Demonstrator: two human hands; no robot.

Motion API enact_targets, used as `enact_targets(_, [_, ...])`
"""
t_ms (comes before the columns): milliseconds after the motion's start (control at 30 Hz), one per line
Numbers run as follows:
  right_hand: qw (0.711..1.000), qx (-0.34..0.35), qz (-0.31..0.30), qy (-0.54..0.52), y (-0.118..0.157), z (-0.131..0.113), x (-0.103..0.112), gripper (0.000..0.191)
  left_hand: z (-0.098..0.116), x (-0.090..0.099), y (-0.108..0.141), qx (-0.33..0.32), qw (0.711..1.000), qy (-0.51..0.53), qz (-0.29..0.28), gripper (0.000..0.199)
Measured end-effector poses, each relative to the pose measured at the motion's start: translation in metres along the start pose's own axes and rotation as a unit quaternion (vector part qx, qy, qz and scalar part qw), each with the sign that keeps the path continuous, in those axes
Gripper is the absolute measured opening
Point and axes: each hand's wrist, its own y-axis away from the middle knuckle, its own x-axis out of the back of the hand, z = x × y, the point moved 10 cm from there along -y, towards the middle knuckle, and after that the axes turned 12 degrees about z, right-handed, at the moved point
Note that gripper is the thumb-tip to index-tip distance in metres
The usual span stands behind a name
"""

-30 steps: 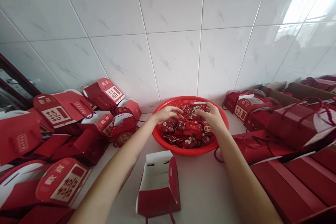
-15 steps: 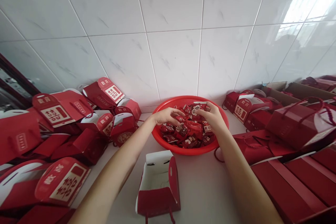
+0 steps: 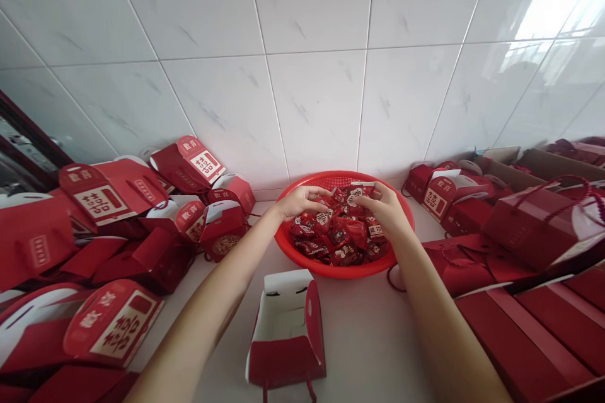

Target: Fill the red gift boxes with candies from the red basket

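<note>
A round red plastic basket (image 3: pixel 302 261) holds several wrapped red candies (image 3: pixel 346 254). Over its left part is my left hand (image 3: pixel 302 203), fingers apart and nothing visible between them. My right hand (image 3: pixel 384 206) is at the basket's right side, thumb and fingers closed on a candy packet (image 3: pixel 355 194) with white characters. In front of the basket, an open red box (image 3: pixel 286 362) with a white inside stands on the white surface (image 3: pixel 359 340); its cord handle hangs at the near side.
Many red gift boxes (image 3: pixel 101 201) are piled on the left. More red boxes (image 3: pixel 529 220) and flat red packages (image 3: pixel 524 334) lie on the right, beside cardboard cartons (image 3: pixel 498 175). A white tiled wall (image 3: pixel 316 107) rises behind the basket.
The fingers of my left hand have moved off a candy, which now lies in the basket. My right hand has hardly moved. The view has shifted slightly.
</note>
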Motion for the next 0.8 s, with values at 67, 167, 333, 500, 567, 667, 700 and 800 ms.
enact_targets(67, [1.000, -0.004, -0.005, -0.004, 0.000, 0.000, -0.001, 0.028, 0.001, 0.000, 0.000, -0.009, 1.000, -0.007, -0.002, 0.055])
enact_targets(167, [1.000, -0.004, -0.014, -0.013, -0.001, 0.002, -0.003, 0.030, 0.000, -0.002, 0.001, 0.000, 1.000, -0.011, -0.006, 0.050])
enact_targets(333, [1.000, 0.002, -0.010, -0.011, -0.003, 0.003, -0.001, 0.030, -0.004, 0.000, 0.001, 0.031, 0.999, 0.004, 0.015, 0.036])
enact_targets(500, [1.000, 0.001, -0.009, -0.016, -0.002, 0.002, -0.001, 0.029, -0.007, 0.000, 0.000, 0.037, 0.999, 0.011, 0.010, 0.029])
enact_targets(567, [1.000, 0.001, -0.011, -0.021, -0.002, 0.003, -0.001, 0.030, -0.005, 0.001, -0.001, 0.020, 1.000, 0.011, 0.010, 0.035])
enact_targets(667, [1.000, 0.001, -0.009, -0.018, -0.002, 0.003, -0.001, 0.029, 0.000, 0.006, -0.005, -0.020, 0.999, 0.018, 0.029, 0.044])
enact_targets(700, [1.000, 0.002, -0.008, -0.013, -0.002, 0.003, -0.001, 0.029, 0.002, 0.008, -0.006, -0.032, 0.999, 0.018, 0.037, 0.047])
enact_targets(800, [1.000, 0.008, -0.006, -0.006, -0.002, 0.001, -0.001, 0.028, 0.005, 0.012, -0.008, -0.056, 0.997, 0.008, 0.051, 0.056])
